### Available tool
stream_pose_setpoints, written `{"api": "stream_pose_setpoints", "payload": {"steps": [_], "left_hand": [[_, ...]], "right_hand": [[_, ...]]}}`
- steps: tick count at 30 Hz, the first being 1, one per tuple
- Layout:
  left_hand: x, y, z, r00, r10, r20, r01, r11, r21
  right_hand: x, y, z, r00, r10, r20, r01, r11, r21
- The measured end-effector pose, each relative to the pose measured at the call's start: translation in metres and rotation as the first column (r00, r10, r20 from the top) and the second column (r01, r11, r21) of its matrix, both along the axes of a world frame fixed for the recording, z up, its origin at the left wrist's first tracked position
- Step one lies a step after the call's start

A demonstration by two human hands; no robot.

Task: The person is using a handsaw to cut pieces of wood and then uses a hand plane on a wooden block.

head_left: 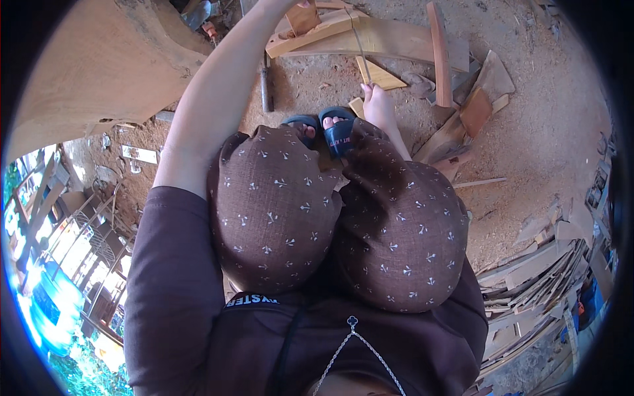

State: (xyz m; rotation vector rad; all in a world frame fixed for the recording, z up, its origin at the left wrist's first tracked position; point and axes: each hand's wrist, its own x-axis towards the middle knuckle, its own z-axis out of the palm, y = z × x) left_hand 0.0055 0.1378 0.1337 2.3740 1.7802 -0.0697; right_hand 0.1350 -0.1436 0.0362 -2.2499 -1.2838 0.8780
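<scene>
Head view: dark grey metal tube (267,89) lies leftmost on the brown dirt floor (548,86). Our left hand (301,3) is cut off; can't tell finger state. Tan wooden piece (317,36) just below it: probably stiff, heavyish, best held by its broad sides. Thin grey strip (361,50) crosses its right end, likely springy; our right hand (378,105) has fingers closed on the lower end. Yellow triangular offcut (383,74) and long reddish-brown slat (440,59) crowd the right.

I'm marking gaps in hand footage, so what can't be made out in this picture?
Head view: left hand, mostly cut off by the top edge; its full grip can't be told.
Head view: thin rod, near end covered by the right hand; too slim to tell its kind.
Head view: left foot, mostly hidden behind the left knee.
</scene>
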Motion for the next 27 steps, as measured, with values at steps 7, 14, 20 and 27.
{"api": "stream_pose_setpoints", "payload": {"steps": [7, 14, 20, 27], "left_hand": [[0.015, -0.006, 0.017, 0.999, -0.038, 0.014, 0.039, 0.998, -0.056], [0.001, -0.002, 0.018, 0.997, 0.061, -0.037, -0.064, 0.994, -0.088], [0.008, -0.006, 0.026, 0.999, -0.046, -0.018, 0.045, 0.998, -0.032], [0.017, -0.014, 0.034, 0.992, -0.113, -0.06, 0.097, 0.969, -0.228]], "right_hand": [[0.02, 0.094, -0.006, 0.992, 0.116, 0.048, -0.115, 0.993, -0.021], [0.002, 0.013, -0.008, 1.0, -0.014, -0.023, 0.013, 0.998, -0.055], [0.012, 0.089, -0.005, 0.998, 0.057, 0.013, -0.056, 0.998, -0.038], [-0.006, 0.05, -0.003, 0.997, 0.081, -0.015, -0.082, 0.994, -0.078]]}}
